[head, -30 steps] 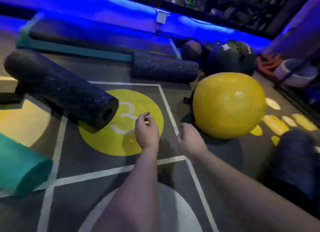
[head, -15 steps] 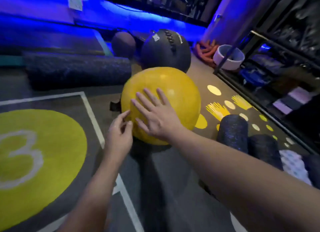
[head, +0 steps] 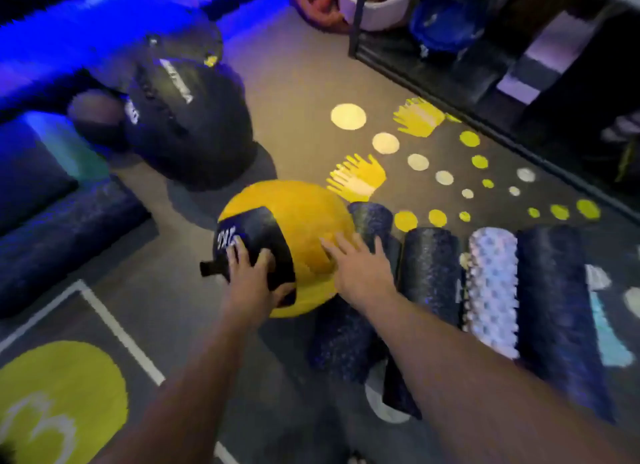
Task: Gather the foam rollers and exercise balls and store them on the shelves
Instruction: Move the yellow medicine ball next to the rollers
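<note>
A yellow exercise ball (head: 301, 217) with a black panel sits mid-floor. My left hand (head: 251, 276) lies on the black panel with fingers spread and the thumb under its lower edge. My right hand (head: 360, 266) presses flat on the ball's right side, fingers straight. A big black medicine ball (head: 187, 124) lies behind it, a small dark ball (head: 93, 113) further left. Several dark foam rollers (head: 433, 273) and a white knobbly roller (head: 491, 287) lie side by side right of the ball. Another long dark roller (head: 65, 235) lies at the left.
A dark shelf unit (head: 502, 99) runs along the right, holding blue and pale items. A white bucket (head: 374, 2) and orange coils (head: 311, 2) stand at the back. Yellow dots and hand prints mark the floor; a yellow circle numbered 3 (head: 59, 401) is near left.
The view has swung right and down. The ball has turned, showing its black panel. My left hand has moved onto that panel and my right hand has slid to the ball's right side.
</note>
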Demonstrator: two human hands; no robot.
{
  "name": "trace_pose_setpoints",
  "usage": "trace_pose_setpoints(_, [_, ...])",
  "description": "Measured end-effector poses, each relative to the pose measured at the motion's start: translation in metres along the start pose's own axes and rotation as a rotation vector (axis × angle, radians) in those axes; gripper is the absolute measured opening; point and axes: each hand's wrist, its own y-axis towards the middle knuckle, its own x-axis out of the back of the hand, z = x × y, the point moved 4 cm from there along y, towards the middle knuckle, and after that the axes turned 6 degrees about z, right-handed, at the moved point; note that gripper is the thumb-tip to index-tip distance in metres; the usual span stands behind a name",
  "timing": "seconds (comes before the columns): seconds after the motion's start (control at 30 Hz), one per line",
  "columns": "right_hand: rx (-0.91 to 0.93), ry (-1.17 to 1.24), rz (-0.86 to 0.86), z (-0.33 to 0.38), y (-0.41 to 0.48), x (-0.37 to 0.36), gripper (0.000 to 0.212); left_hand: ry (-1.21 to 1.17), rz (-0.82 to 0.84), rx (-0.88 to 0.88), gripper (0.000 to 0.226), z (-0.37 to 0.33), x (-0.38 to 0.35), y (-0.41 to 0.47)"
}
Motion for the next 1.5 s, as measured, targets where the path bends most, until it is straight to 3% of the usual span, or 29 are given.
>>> trace_pose_setpoints(0.17, [-0.153,0.463,0.17,-0.106,-0.054,0.007,0.074,0.259,0.128,-0.077,0.045,-0.112,-0.001,0.035])
trace_pose_setpoints(0.37, [-0.561,0.746,0.223,-0.164,-0.086,0.004,0.06,0.419,0.187,-0.105,0.05,-0.203,0.016,0.088])
trace_pose_setpoints(0.47, [-0.67,0.843,0.238,-0.141,-0.077,-0.001,0.053,0.546,0.255,-0.16,0.069,-0.231,0.028,0.123])
trace_pose_setpoints(0.57, [-0.732,0.984,0.333,-0.092,-0.035,0.001,0.06,0.64,0.346,-0.187,0.091,-0.257,0.032,0.157])
trace_pose_setpoints(0.63, [-0.813,1.103,0.37,-0.058,0.02,0.002,0.075,0.638,0.336,-0.29,0.091,-0.276,0.038,0.183])
trace_pose_setpoints(0.73, [-1.052,1.539,0.493,-0.005,0.081,0.023,0.099,0.596,0.369,-0.467,0.084,-0.296,0.067,0.219])
trace_pose_setpoints(0.87, [-1.171,1.834,0.503,0.031,0.101,0.079,0.098,0.331,0.492,-0.613,0.072,-0.252,0.112,0.247])
trace_pose_setpoints(0.93, [-1.345,1.808,0.308,0.02,0.104,0.099,0.1,0.295,0.432,-0.536,0.073,-0.206,0.131,0.256])
trace_pose_setpoints(0.97, [-1.396,1.765,0.152,0.009,0.111,0.107,0.102,0.279,0.414,-0.396,0.076,-0.181,0.139,0.26])
trace_pose_setpoints(1.07, [-1.422,1.721,-0.001,-0.022,0.144,0.136,0.105,0.094,0.647,0.089,0.094,-0.116,0.133,0.241])
trace_pose_setpoints(1.1, [-1.438,1.699,-0.023,-0.037,0.155,0.14,0.101,-0.048,0.715,0.163,0.095,-0.111,0.128,0.231])
trace_pose_setpoints(1.17, [-1.481,1.626,-0.148,-0.081,0.167,0.149,0.082,-0.334,0.775,0.225,0.075,-0.119,0.109,0.224])
trace_pose_setpoints(1.23, [-1.369,1.511,-0.321,-0.127,0.165,0.154,0.061,-0.39,0.8,0.214,0.087,-0.138,0.088,0.238])
trace_pose_setpoints(1.3, [-1.171,1.414,-0.294,-0.155,0.155,0.144,0.048,-0.412,0.749,0.183,0.106,-0.162,0.076,0.262])
trace_pose_setpoints(1.4, [-1.044,1.391,-0.193,-0.155,0.123,0.112,0.04,-0.417,0.699,0.025,0.085,-0.221,0.07,0.293])
trace_pose_setpoints(1.5, [-1.102,1.472,-0.156,-0.131,0.081,0.092,0.048,-0.353,0.718,-0.204,0.065,-0.309,0.074,0.307])
